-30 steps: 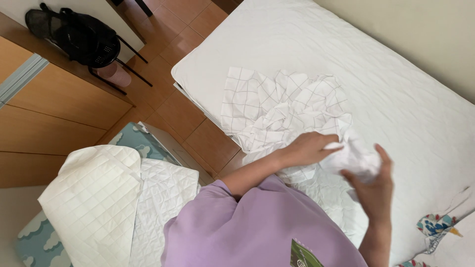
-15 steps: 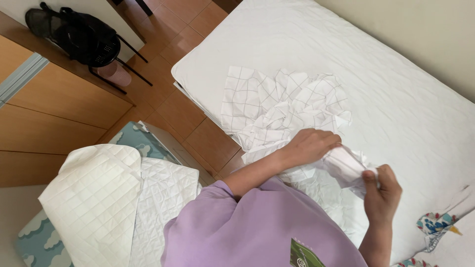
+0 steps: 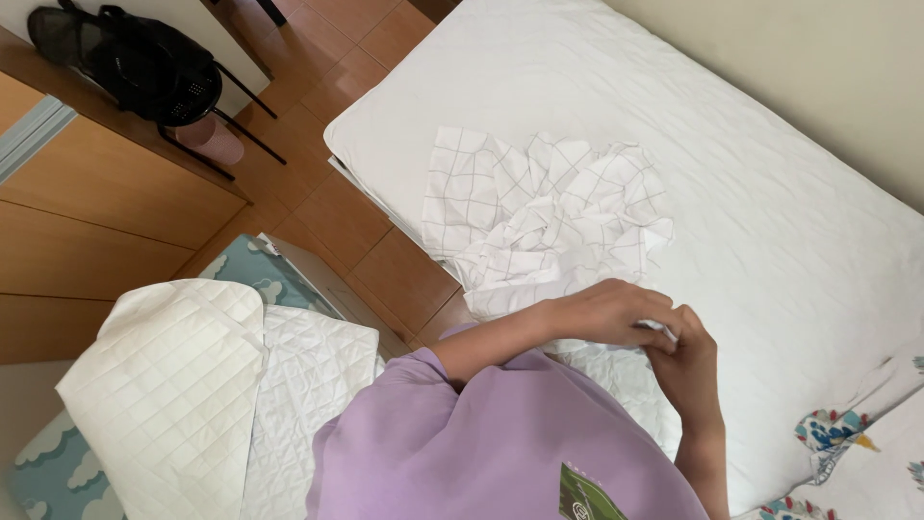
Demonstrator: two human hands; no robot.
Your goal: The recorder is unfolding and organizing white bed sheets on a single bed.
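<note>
White bed [image 3: 770, 193]: both hands' fingers [image 3: 664, 323] pinch cloth [image 3: 539, 221].

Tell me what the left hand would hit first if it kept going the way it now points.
The left hand points right, toward the right hand, which it already touches over a bit of white cloth. Likely that hand comes first, though depth is unclear.

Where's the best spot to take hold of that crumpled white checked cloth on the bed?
Grip the flat, uncrumpled corner of the crumpled white checked cloth, coming from the bed's floor-side edge. That part lies smooth and spread on the white mattress, while the middle is bunched; both hands meet at the near end.
</note>
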